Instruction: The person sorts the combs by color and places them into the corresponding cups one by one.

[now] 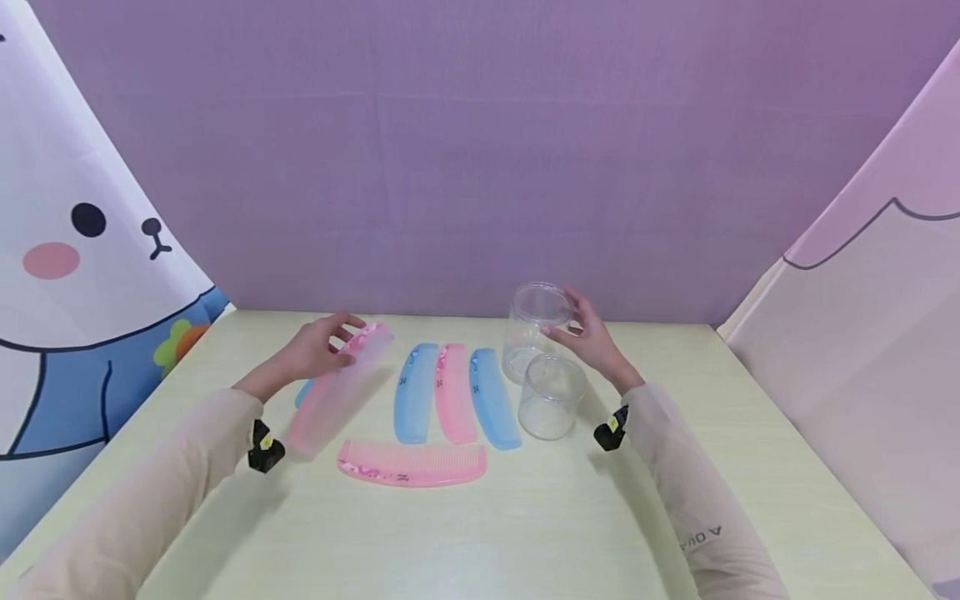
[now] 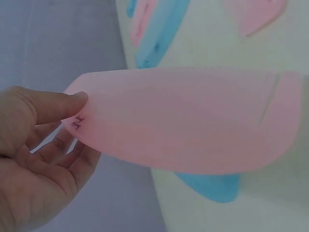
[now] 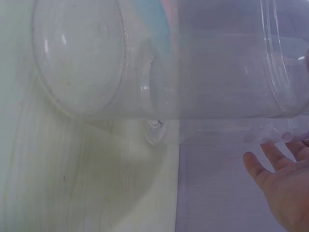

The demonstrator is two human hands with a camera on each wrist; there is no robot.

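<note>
My left hand (image 1: 318, 346) pinches one end of a pink comb (image 1: 337, 387) between thumb and fingers. That comb is tilted, raised over the table at the left, and covers most of a blue comb (image 2: 212, 187) beneath it. At the right, my right hand (image 1: 592, 337) holds the taller clear jar (image 1: 522, 333) near its rim, thumb in front and fingers round the far side. A shorter clear jar (image 1: 551, 408) stands just in front of it. In the right wrist view, a clear jar fills the foreground and fingers (image 3: 275, 164) show at lower right.
Mid-table, a blue comb (image 1: 415, 396), a pink comb (image 1: 453, 396) and another blue comb (image 1: 493, 400) lie side by side. Nearer me, a pink comb (image 1: 412, 464) lies crosswise. A purple cloth (image 1: 465, 167) hangs behind the table (image 1: 480, 542).
</note>
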